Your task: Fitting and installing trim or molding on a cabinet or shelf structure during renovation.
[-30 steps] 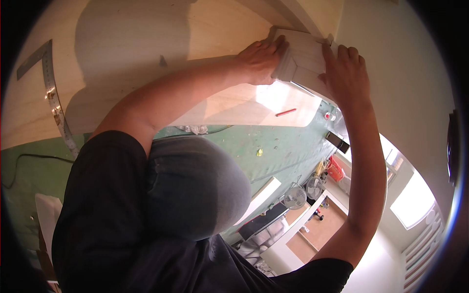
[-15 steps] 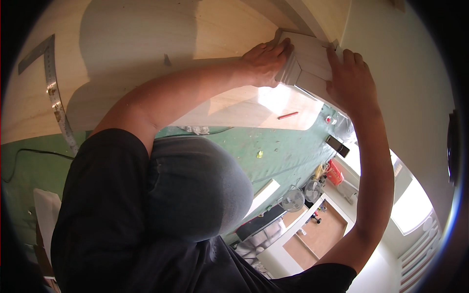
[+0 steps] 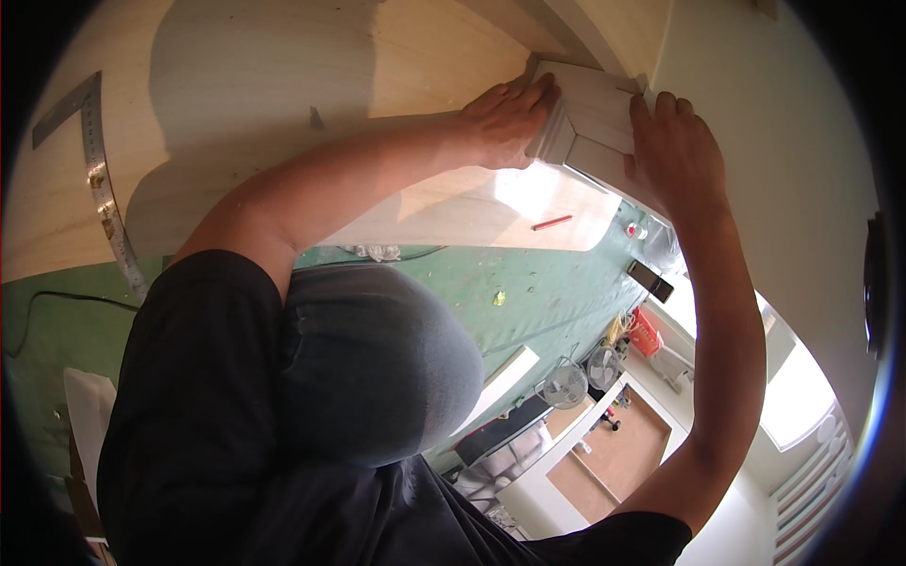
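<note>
Head view: both hands at a pale moulded piece (image 3: 596, 118), which sits at the upper right, by the far right part of a large wooden panel (image 3: 444, 212) and close to a pale wall (image 3: 783, 160). Left hand (image 3: 512, 125) — fingers laid over the piece's stepped left edge, holding it there; thumb contact not resolved. Right hand (image 3: 678, 151) grips the opposite side, index finger and thumb apart along the near face, remaining fingers bent; their far contact cannot be told. Piece stands tilted in view, its underside hidden. Both forearms are raised, the left crossing above the panel, the right bowed along the wall side. A red pencil (image 3: 552, 223) lies on the panel below the piece, just beside a bright patch of light. A metal square (image 3: 92, 141), its long arm stained, rests at the panel's left, well apart from either hand. Beyond the panel edge: green floor covering (image 3: 462, 283) with a small yellow scrap (image 3: 499, 298) and, at left, a black cable (image 3: 80, 298). Lower right — two round fans (image 3: 566, 386) side by side, near a red container (image 3: 645, 331) and a white frame (image 3: 543, 495) around a brown board (image 3: 623, 448). A dark rectangular object (image 3: 649, 281) lies near the right forearm.
</note>
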Demonstrator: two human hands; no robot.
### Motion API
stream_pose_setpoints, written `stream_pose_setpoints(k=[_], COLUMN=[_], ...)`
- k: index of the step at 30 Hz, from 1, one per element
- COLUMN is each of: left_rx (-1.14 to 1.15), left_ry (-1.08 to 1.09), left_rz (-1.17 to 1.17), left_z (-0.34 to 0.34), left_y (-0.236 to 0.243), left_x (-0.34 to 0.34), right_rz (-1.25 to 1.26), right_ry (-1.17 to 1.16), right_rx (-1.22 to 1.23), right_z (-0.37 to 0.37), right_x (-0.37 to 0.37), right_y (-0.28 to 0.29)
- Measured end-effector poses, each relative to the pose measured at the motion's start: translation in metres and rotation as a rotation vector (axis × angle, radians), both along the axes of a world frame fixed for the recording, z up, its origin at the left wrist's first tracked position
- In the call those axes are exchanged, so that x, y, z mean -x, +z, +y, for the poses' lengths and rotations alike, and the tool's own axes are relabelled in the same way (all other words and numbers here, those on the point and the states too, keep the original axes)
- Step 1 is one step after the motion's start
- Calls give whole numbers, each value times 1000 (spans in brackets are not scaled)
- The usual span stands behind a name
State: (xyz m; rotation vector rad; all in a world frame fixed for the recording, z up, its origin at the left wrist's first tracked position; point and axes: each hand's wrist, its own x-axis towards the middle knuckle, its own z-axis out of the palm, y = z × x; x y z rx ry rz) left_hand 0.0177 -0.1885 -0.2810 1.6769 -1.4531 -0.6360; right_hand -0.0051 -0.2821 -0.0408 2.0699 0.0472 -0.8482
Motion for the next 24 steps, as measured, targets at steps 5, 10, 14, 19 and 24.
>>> stream_pose_setpoints(k=[5,10,14,19,24], left_rx=[-24,13,-13,-9,-19], left_ry=[-15,1,-18,-25,-9], left_rz=[-26,1,-32,-4,17], left_z=[1,1,1,1,1], left_y=[1,-1,4,4,3], left_x=[1,0,-3,-2,-1], right_rz=[15,-28,-113,-35,14], right_ry=[26,0,36,6,8], right_rx=[-24,-50,-154,-113,-79], right_z=[0,-2,0,-5,-5], right_x=[1,4,8,4,0], right_y=[0,3,12,8,5])
